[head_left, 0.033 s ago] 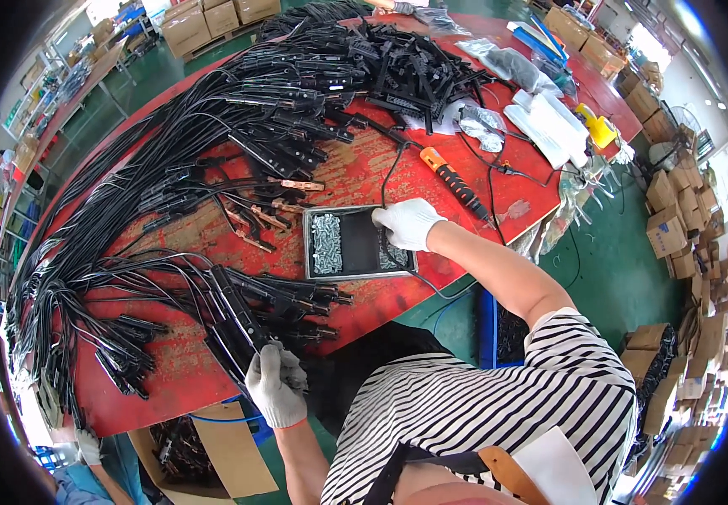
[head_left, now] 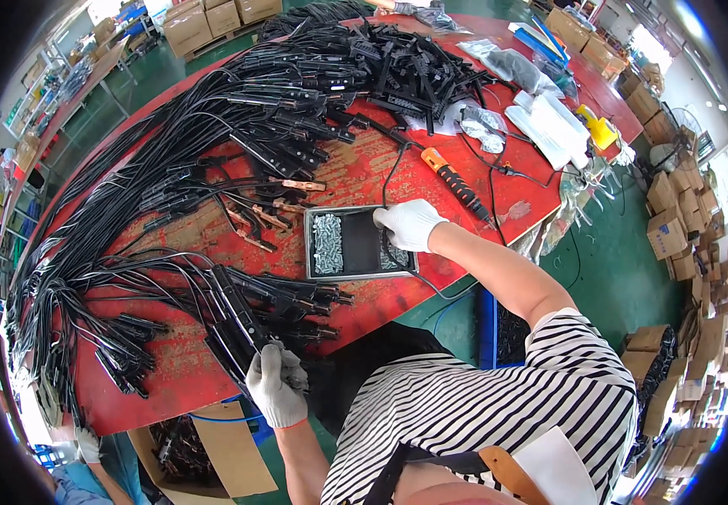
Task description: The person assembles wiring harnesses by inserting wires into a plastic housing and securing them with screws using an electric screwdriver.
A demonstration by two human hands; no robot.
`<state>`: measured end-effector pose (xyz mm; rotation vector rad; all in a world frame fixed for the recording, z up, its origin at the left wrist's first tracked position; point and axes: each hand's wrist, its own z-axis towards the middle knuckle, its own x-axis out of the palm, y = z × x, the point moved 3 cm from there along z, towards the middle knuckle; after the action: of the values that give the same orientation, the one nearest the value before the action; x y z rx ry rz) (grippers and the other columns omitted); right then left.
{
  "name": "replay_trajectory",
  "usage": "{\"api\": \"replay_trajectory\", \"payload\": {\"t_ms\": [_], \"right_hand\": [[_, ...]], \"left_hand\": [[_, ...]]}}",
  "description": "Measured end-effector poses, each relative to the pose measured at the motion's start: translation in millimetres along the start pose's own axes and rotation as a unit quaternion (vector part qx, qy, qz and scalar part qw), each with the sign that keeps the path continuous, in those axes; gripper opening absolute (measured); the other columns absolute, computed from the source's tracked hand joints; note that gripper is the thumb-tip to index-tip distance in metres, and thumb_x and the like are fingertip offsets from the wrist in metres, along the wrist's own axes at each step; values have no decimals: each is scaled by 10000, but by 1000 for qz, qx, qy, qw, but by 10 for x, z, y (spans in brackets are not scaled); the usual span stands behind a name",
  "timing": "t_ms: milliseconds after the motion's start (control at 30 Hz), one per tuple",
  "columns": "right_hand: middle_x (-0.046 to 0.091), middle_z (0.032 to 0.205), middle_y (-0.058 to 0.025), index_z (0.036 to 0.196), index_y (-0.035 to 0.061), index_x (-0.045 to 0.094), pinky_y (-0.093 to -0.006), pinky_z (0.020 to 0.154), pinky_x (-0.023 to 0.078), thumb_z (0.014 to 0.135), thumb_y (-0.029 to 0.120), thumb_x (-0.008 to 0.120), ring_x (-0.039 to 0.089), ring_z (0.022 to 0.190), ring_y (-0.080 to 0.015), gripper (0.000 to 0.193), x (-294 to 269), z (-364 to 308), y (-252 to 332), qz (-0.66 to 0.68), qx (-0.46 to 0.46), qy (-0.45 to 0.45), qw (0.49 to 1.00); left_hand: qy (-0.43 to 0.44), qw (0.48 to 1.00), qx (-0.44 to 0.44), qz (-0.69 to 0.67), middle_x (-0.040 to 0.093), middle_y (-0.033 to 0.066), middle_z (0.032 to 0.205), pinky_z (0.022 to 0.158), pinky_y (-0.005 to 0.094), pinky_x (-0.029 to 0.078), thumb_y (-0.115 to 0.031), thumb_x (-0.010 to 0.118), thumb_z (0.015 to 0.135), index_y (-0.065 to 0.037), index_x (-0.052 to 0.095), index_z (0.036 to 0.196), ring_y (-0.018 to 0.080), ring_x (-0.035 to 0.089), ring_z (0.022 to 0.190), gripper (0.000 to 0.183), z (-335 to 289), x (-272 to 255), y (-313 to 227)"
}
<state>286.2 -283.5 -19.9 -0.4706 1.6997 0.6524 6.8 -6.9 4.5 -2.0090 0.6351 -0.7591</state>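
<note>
My left hand (head_left: 276, 389), in a white glove, is closed around the near end of a long black plastic housing (head_left: 236, 307) at the table's front edge. Thin black cables (head_left: 158, 268) run leftward from beside it. My right hand (head_left: 412, 225), gloved too, reaches over the right side of a grey-rimmed tray (head_left: 344, 275), fingers pressed together. Whatever may be in those fingers is hidden. Silver screws (head_left: 328, 244) fill the tray's left compartment, and more small metal pieces (head_left: 396, 257) show below my right hand. An orange-and-black handled tool (head_left: 455, 183) lies behind that hand.
Black housings with cables (head_left: 296, 93) cover the table's far left, beside a heap of loose black parts (head_left: 418, 71). Clear bags (head_left: 549, 126) and a yellow object (head_left: 597, 128) lie far right. Another person's gloved hand (head_left: 88, 444) shows lower left, near a cardboard box (head_left: 229, 450).
</note>
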Motion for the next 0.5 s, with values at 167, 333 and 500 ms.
{"api": "replay_trajectory", "payload": {"t_ms": [167,333,500], "right_hand": [[733,896,-198,1056,52,624,-563,723,554,840,122,632,728,882,-432,227,18,-49,19,-6,26,-14,1000],[735,901,-186,991,50,628,-553,736,557,866,141,634,728,896,-411,155,-87,-156,-7,22,26,-82,996],[737,905,-182,1020,46,695,-446,798,589,869,191,682,746,857,-344,210,-189,-79,67,301,36,-196,933]], "left_hand": [[-3,1000,2,9,660,34,722,453,226,364,-276,688,1035,-31,685,1019,87,504,491,246,-26,50,-10],[0,1000,6,7,654,32,714,449,223,356,-272,683,1038,-35,678,1010,82,495,487,238,-18,51,-30],[-19,999,-2,36,650,25,715,451,224,372,-293,712,1020,-47,683,976,81,516,498,251,32,66,-44]]}}
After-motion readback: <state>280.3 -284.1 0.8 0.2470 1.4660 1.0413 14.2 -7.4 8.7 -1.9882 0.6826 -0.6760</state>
